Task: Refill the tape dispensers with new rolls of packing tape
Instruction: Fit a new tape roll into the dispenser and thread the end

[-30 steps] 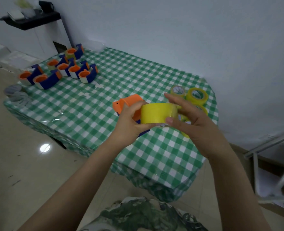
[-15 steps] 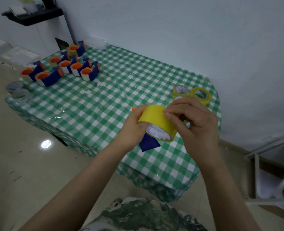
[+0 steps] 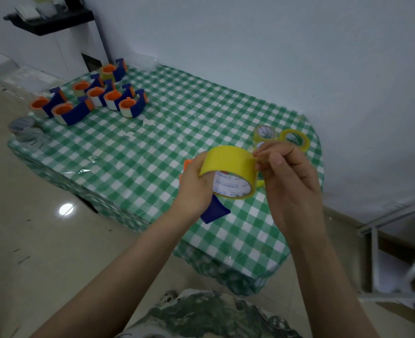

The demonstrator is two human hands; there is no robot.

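Yellow tape roll, above the checked table's near right, gripped with a blue-and-orange dispenser by the left hand, right hand pinching its right rim; step, seemingly: freeing the tape end; next calls for peeling it toward the cutter.

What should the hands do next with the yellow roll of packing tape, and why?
Probably peel the tape's free end loose. The right hand pinches at the upper edge of the yellow packing-tape roll, while the left hand grips it against the blue-and-orange plastic dispenser.
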